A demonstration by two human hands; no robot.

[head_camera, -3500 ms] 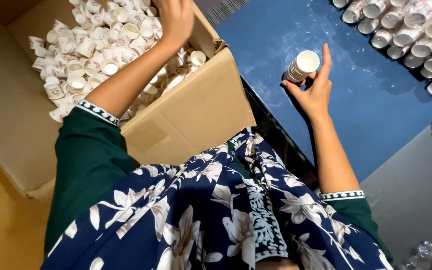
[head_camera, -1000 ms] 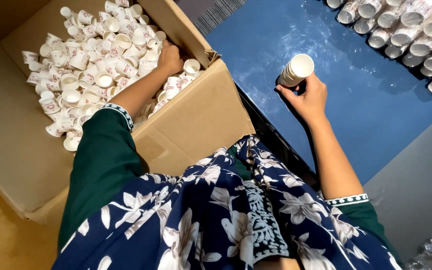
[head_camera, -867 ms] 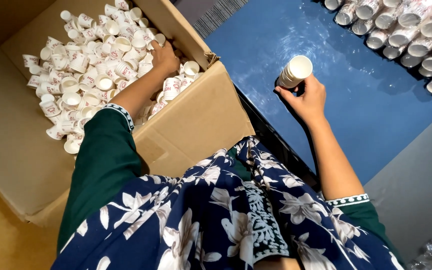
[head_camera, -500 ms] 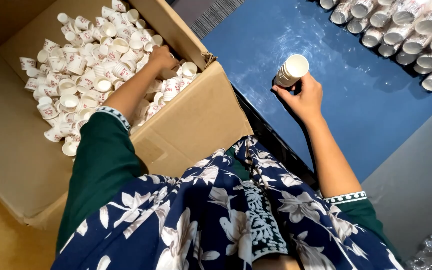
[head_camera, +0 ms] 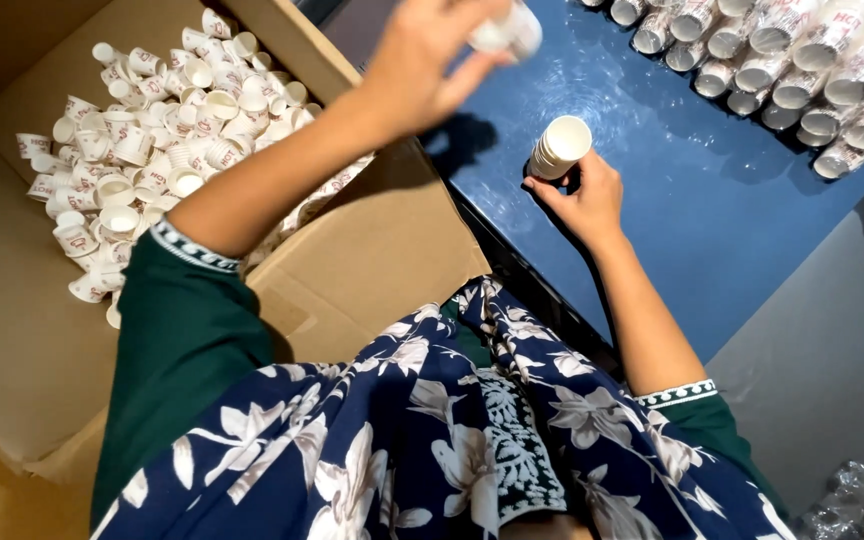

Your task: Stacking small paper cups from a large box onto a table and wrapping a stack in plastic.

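My left hand (head_camera: 422, 65) is raised above the corner of the cardboard box (head_camera: 372, 250) and holds a small white paper cup (head_camera: 507, 30), blurred by motion. My right hand (head_camera: 582, 195) grips a short stack of nested white paper cups (head_camera: 557, 148) tilted on the blue table (head_camera: 652, 250). The held cup is a little above and to the left of the stack. Several loose white cups (head_camera: 152, 150) lie in a heap inside the box.
Rows of stacked paper cups (head_camera: 782, 70) lie on their sides along the far right of the blue table. A grey surface (head_camera: 832, 360) adjoins the table at right. Crumpled clear plastic (head_camera: 837, 505) lies at the bottom right corner.
My left hand has come up out of the box with a cup and moved right toward the stack. My right hand with the stack has stayed nearly still.
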